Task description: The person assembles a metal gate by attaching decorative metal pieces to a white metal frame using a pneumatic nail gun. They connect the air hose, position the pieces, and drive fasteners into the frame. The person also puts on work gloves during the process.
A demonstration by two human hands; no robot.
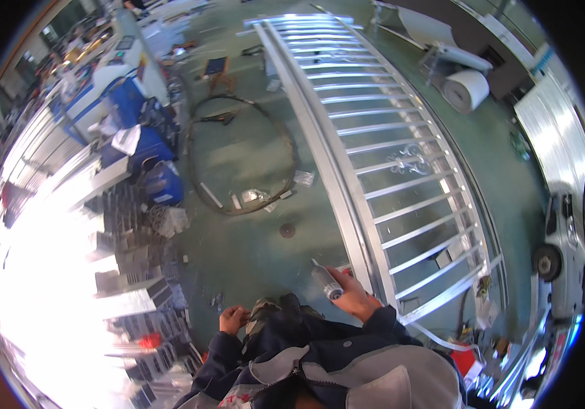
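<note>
In my right hand (357, 298) is a grey cylindrical tool (326, 283) with a thin pointed tip, which points away from me. My fingers wrap round its near part; its exact kind is unclear. Just beyond that hand lies the near end of a long silver metal frame (330, 153), with several parallel rungs running across it. My left hand (234, 318) hangs low beside my camouflage trouser leg (259, 315). Its fingers are curled in, and whatever they may hold is hidden.
A dark hose loop (294, 146) lies on the green floor ahead. Metal profiles (129, 303) are stacked at left, partly lost in glare, near a blue container (163, 183). A white roll (466, 91) is at far right; a vehicle (559, 255) stands at the right edge.
</note>
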